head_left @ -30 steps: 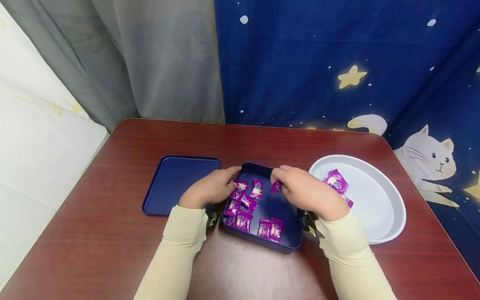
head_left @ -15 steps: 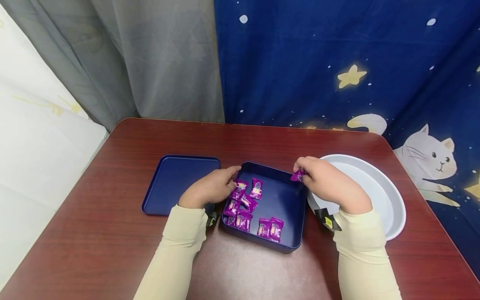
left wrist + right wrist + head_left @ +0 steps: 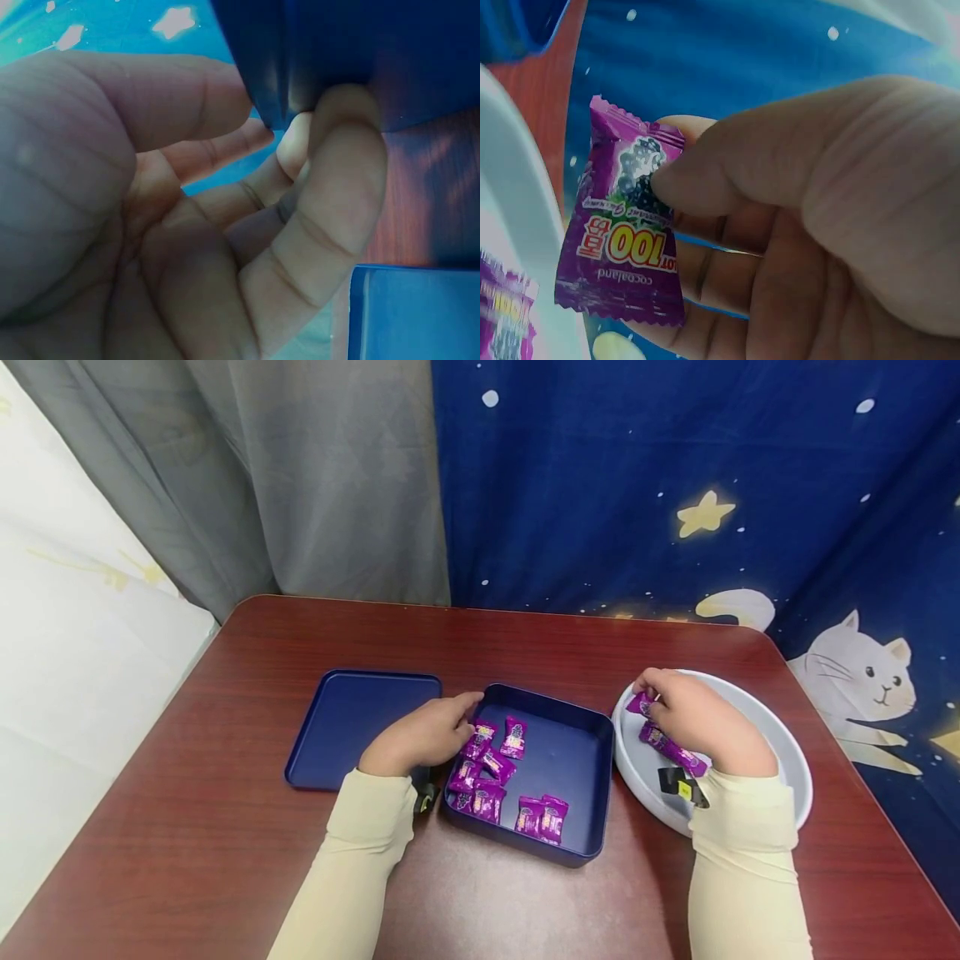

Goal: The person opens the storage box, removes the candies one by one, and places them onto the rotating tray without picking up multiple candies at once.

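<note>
Between thumb and fingers, my right hand (image 3: 705, 718) pinches a purple gummy candy packet (image 3: 626, 225), printed with dark berries and the number 100. In the head view that hand is over the left part of the white oval tray (image 3: 780, 777). More gummy packets (image 3: 686, 762) lie in the tray just below it. My left hand (image 3: 420, 737) grips the left wall of the navy box (image 3: 555, 752), thumb and fingertips against its side in the left wrist view. Several purple packets (image 3: 487, 800) lie inside the box, mostly along its left side, with two near the front.
A flat navy lid (image 3: 352, 727) lies left of the box, partly behind my left hand. All of it stands on a reddish-brown wooden table (image 3: 187, 827). A grey curtain and a blue star-patterned curtain (image 3: 600, 485) hang behind the table's far edge.
My right hand has lifted a gummy packet out of the box's back right and carried it rightward over the white tray. My left hand has stayed at the box wall.
</note>
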{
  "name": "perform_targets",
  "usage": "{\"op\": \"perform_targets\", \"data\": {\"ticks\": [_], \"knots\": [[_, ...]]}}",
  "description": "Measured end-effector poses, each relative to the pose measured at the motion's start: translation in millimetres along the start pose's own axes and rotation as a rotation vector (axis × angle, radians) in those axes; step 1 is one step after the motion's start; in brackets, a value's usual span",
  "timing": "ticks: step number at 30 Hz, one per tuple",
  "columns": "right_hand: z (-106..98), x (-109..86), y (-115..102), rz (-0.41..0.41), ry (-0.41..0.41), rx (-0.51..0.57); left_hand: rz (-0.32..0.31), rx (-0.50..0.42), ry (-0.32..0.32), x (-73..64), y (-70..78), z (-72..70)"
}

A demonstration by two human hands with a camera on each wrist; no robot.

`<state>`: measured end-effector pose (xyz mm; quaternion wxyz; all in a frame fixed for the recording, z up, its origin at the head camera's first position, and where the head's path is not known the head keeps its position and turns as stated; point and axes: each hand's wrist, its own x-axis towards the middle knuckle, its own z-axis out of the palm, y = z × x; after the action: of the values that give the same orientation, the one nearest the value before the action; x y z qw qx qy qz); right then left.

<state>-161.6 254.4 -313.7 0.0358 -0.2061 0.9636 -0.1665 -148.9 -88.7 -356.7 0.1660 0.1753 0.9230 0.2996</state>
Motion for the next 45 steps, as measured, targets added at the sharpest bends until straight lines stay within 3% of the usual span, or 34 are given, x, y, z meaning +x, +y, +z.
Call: {"op": "perform_targets", "data": {"ticks": [7, 13, 29, 45], "knots": [[1, -3.6, 25, 0.117, -0.027, 0.019, 0.006, 0.010, 0.001, 0.5, 0.3, 0.2], [1, -7.0, 39, 0.171, -0.046, 0.035, 0.001, 0.010, 0.001, -0.1, 0.9, -0.4], [10, -6.4, 60, 0.201, -0.014, 0.053, 0.000, 0.006, 0.007, -0.2, 1.4, -0.8], [15, -3.3, 64, 0.205, -0.056, 0.060, 0.009, -0.003, 0.007, -0.7, 1.5, -2.2]]}}
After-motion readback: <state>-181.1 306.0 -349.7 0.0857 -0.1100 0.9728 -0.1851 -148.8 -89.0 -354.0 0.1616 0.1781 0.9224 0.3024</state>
